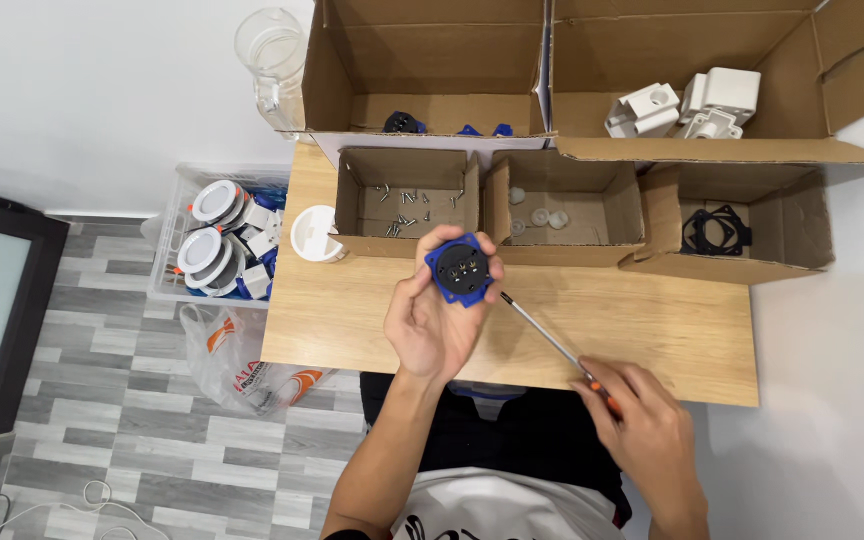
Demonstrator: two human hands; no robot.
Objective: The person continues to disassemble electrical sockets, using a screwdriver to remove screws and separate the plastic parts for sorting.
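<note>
The left hand [439, 318] is raised above the wooden table [652, 330] and its fingers are closed around a round blue part [462, 269], holding it in front of the small boxes. The right hand [647, 430] is closed on the handle of a screwdriver [552, 342], and the thin shaft points up to the edge of the blue part. Just behind is a small box with screws [407, 205], beside it a box with white caps [562, 212]

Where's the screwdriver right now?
Head view: the screwdriver is in the right hand, over the wooden table, its tip at the blue socket part held by the left hand.
</note>
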